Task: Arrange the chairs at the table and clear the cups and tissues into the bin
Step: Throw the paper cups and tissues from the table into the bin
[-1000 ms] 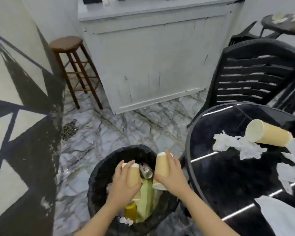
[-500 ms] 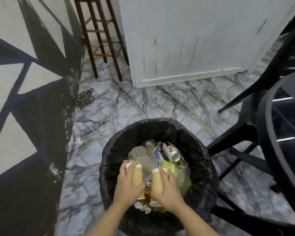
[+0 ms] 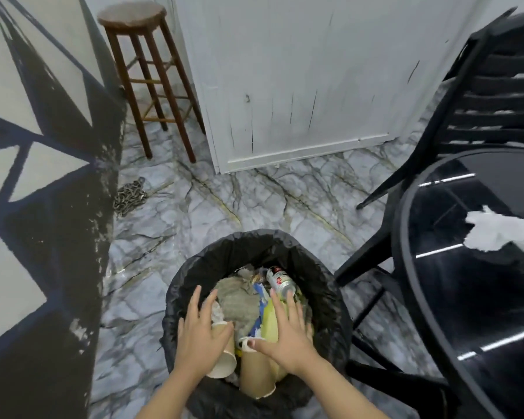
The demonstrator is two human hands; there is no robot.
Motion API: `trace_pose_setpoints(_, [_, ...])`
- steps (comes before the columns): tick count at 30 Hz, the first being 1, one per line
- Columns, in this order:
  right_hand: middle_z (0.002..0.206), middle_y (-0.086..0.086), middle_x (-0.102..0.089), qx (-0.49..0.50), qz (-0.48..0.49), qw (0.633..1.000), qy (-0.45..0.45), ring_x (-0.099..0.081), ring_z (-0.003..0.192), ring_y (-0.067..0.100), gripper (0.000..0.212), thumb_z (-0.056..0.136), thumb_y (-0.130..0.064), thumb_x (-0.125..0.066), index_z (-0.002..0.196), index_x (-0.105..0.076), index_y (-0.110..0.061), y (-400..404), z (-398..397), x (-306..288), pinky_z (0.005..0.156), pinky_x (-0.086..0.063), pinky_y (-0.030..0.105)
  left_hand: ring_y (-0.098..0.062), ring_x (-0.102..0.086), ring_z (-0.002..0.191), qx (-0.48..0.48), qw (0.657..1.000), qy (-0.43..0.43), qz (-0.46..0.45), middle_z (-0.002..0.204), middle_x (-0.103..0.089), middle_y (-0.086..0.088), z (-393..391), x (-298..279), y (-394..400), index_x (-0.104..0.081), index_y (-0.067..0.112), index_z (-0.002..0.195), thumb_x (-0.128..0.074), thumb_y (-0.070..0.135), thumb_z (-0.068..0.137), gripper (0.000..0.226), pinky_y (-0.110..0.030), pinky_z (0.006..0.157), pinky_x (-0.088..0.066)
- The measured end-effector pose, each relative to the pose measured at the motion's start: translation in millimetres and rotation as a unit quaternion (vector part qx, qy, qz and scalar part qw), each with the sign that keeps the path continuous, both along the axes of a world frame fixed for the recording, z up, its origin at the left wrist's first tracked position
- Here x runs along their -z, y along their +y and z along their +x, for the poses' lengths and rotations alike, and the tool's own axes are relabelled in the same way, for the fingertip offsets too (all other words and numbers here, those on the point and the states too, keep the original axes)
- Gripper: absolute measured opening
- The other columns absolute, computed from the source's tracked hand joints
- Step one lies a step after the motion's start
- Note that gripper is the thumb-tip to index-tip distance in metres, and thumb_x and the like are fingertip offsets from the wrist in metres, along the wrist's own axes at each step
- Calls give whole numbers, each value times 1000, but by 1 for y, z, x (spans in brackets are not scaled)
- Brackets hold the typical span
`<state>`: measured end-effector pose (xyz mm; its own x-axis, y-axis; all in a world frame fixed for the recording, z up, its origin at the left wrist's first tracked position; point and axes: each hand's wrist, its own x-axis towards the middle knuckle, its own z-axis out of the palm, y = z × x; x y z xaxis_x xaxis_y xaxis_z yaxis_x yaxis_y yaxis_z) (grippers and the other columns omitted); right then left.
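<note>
A bin lined with a black bag stands on the floor below me. Two tan paper cups lie inside it at the near side, one under my left hand and one under my right. My left hand and my right hand hover over the bin with fingers spread, holding nothing. A black round table is at the right with white tissue on it. A black slatted chair stands behind the table.
The bin also holds a drink can, grey cloth and yellow wrapping. A wooden stool stands at the back left beside a white counter. A chain lies on the marble floor by the patterned wall.
Both hands held a cup over the bin; they have let go, and the two cups now lie in the bin. The view has tilted back up a little.
</note>
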<state>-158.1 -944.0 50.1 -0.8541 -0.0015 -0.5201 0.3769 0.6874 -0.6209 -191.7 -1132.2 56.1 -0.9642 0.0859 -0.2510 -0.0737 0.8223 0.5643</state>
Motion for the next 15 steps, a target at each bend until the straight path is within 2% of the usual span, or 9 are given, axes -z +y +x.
trace_pose_setpoints(4, [155, -9, 26, 27, 2, 998, 62, 19, 144, 22, 96, 72, -66, -57, 137, 13, -55, 22, -16, -90, 114, 0, 54, -21, -20, 142, 46, 998, 37, 36, 157, -5, 6, -22, -78, 21, -28, 33, 142, -61, 42, 83, 68, -48, 114, -23])
trace_pose_setpoints(8, [155, -8, 25, 70, 30, 992, 105, 16, 144, 21, 93, 76, -65, -54, 140, 11, -51, 51, -23, -162, 115, 0, 53, -20, -19, 142, 102, 992, 58, 54, 157, -5, 7, -44, -144, 54, -29, 34, 140, -56, 48, 85, 63, -45, 114, -24])
trace_pose_setpoints(12, [157, -3, 19, 158, 34, 975, 151, 10, 145, 21, 96, 76, -60, -60, 145, 5, -42, 91, -12, -211, 118, -6, 49, -19, -22, 141, 160, 983, 65, 61, 157, -6, 9, -58, -181, 93, -30, 32, 139, -53, 51, 86, 62, -42, 111, -30])
trace_pose_setpoints(15, [158, -1, 14, 225, 54, 957, 174, 7, 146, 22, 95, 77, -56, -63, 146, 2, -41, 133, 11, -234, 117, -10, 51, -15, -18, 142, 205, 973, 56, 91, 156, -9, 13, -61, -196, 131, -28, 36, 139, -54, 49, 86, 60, -41, 112, -31])
